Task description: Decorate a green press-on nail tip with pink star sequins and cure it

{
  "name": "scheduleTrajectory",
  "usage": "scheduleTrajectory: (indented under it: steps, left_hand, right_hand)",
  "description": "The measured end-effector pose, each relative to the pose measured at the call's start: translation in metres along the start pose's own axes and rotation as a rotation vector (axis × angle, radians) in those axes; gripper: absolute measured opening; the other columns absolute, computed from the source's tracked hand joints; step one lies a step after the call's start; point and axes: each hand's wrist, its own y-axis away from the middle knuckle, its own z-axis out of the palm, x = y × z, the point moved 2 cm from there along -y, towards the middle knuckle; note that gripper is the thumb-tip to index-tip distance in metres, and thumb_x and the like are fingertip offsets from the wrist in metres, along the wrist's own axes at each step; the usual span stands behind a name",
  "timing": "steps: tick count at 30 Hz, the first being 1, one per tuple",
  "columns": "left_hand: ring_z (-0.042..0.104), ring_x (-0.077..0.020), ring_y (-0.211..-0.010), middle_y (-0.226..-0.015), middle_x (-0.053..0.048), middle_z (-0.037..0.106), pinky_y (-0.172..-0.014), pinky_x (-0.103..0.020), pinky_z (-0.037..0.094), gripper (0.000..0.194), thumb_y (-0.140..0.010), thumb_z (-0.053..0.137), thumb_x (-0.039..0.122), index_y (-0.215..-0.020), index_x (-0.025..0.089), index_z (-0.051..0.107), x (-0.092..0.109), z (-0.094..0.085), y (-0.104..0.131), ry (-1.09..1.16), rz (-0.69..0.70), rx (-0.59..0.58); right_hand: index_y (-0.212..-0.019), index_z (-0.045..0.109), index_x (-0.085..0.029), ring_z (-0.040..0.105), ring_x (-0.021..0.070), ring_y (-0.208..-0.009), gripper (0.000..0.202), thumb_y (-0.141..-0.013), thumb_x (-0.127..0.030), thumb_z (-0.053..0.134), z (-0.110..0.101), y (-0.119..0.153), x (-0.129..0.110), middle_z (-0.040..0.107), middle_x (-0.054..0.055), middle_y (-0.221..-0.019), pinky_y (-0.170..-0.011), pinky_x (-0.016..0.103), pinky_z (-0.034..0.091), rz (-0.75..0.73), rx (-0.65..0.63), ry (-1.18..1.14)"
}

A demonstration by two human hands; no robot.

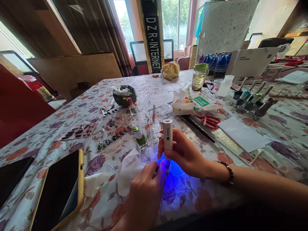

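My right hand grips a small white handheld UV lamp upright, and its blue glow falls downward onto the cloth. Just below the lamp, the fingertips of my left hand are pressed together in the blue light. Whatever they pinch is too small and hidden to name. Beside my left hand lies a crumpled white tissue. A green nail polish bottle stands beyond the tissue. Left of that bottle, several dark painted false nails lie in rows.
A phone in a yellow case lies at the left. Red scissors, white paper and several polish bottles are at the right. Further back are a dark woven basket, a tissue pack and a green-lidded jar.
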Motion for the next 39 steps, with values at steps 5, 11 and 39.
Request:
scheduleTrajectory:
  steps: [5,11,39]
  left_hand:
    - [0.058,-0.0142,-0.058,-0.074,-0.003,0.061,-0.051,-0.026,0.047,0.028,-0.091,0.033,0.019,-0.085,0.017,0.06,-0.001,-0.001,0.001,0.048,0.011,0.05]
    - [0.059,-0.0159,-0.061,-0.077,-0.006,0.062,-0.053,-0.029,0.05,0.03,-0.091,0.031,0.016,-0.096,0.013,0.06,-0.001,-0.004,0.0,0.06,0.044,0.059]
    - [0.055,-0.0139,-0.057,-0.069,-0.002,0.059,-0.052,-0.027,0.043,0.027,-0.09,0.034,0.016,-0.089,0.014,0.061,-0.001,-0.005,0.004,0.066,0.036,0.056]
  right_hand:
    - [-0.108,0.04,-0.022,0.059,0.0127,-0.089,0.027,-0.084,-0.018,0.054,-0.001,0.003,-0.001,0.055,0.002,-0.092,-0.081,0.033,0.05,0.032,0.034,0.065]
    - [-0.095,0.041,-0.02,0.06,0.011,-0.064,0.014,-0.088,-0.029,0.049,-0.011,0.006,-0.007,0.063,0.001,-0.078,-0.056,0.025,0.048,0.007,0.153,0.387]
    - [-0.098,0.038,-0.025,0.061,0.0132,-0.064,0.021,-0.085,-0.032,0.053,-0.019,0.012,0.011,0.062,0.0,-0.078,-0.056,0.028,0.048,0.054,0.239,0.33]
